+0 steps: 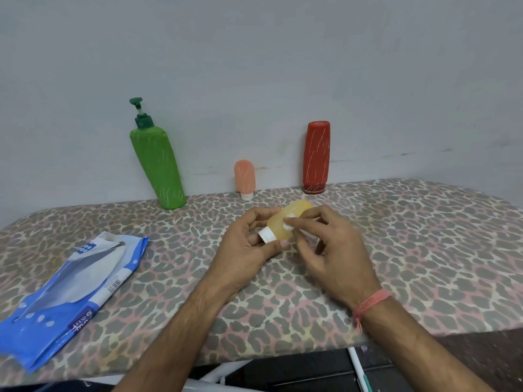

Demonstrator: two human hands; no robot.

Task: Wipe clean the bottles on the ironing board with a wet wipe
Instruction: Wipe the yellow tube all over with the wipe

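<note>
Head view:

Ironing board (396, 250): covered in a leopard-spot cloth of grey, pink and cream; it fills the middle of the picture and its far edge runs along a pale grey wall (254, 66).

Yellow bottle (285, 222): small, see-through yellow with a white cap (267, 234); it is held just above the board at its middle, lying tilted with the cap toward the person and the rounded end pointing away.

Left hand (249, 244): fingers and thumb curled round the cap end of the yellow bottle, gripping it from below and from the left.

Right hand (328, 239): fingers bent, the fingertips pinching a small white wipe (288, 222) and pressing it against the side of the yellow bottle. A pink thread band (370, 302) is tied round this wrist.

Green bottle (158, 162): tall, with a pump top, marked with thin white streaks; it stands at the far left of the board and leans against the wall.

Pink bottle (244, 178): small, standing on its white cap at the far edge, between the green one and the red one, well apart from both.

Red bottle (316, 157): standing cap down at the far edge, right of the pink one, also streaked with white.

Wipes pack (70, 292): a flat blue and white packet lying on the near left part of the board, well apart from the hands.

Under the board: white metal legs (226, 374) show at the near edge against a dark floor.
</note>
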